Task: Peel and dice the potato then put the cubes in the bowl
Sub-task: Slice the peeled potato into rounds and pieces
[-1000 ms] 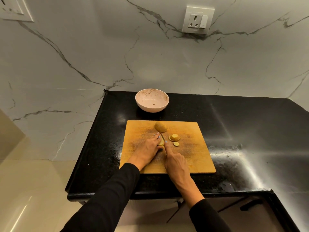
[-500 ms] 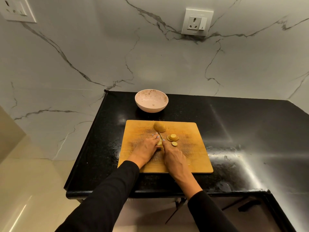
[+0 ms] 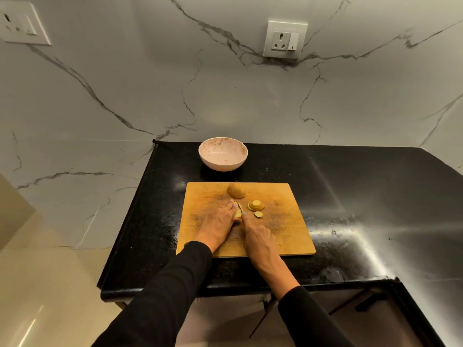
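A wooden cutting board lies on the black counter. My left hand holds a small piece of peeled potato down on the board with curled fingers. My right hand grips a knife, index finger along its back, the blade set in that piece. A rounded potato half sits at the board's far edge. Stacked round slices and one small slice lie to the right of the blade. A pale pink bowl stands behind the board.
The black counter stretches to the right and drops off at its left and front edges. A marble wall with a socket rises behind the bowl. Another socket is at the upper left.
Both hands stay on the same potato piece; the knife has shifted slightly along it. The camera view has drifted a little.
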